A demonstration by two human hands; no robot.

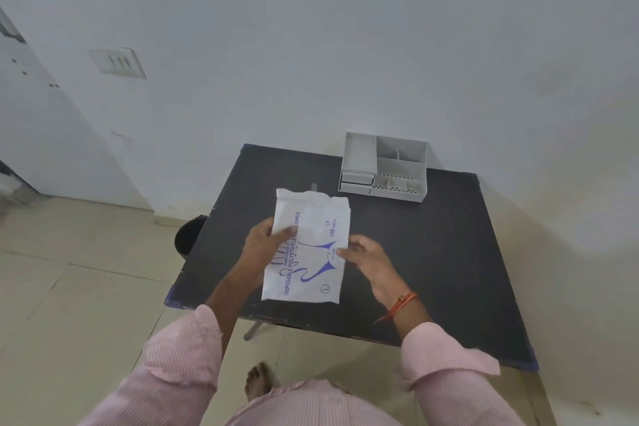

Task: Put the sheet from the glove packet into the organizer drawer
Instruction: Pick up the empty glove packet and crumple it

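Note:
A white glove packet (311,218) with blue print is held above the dark table (449,252), its torn open end pointing away from me. My left hand (264,245) grips the packet's left edge, thumb on top. My right hand (366,254) pinches its right edge with the fingertips. No separate sheet shows outside the packet. A grey organizer (383,166) with open compartments on top and small drawers on its front left stands at the table's far edge, beyond the packet. Its drawers look closed.
A dark bin (188,233) stands on the tiled floor by the table's left edge. The white wall runs close behind the organizer. My bare foot (257,380) is under the table's near edge.

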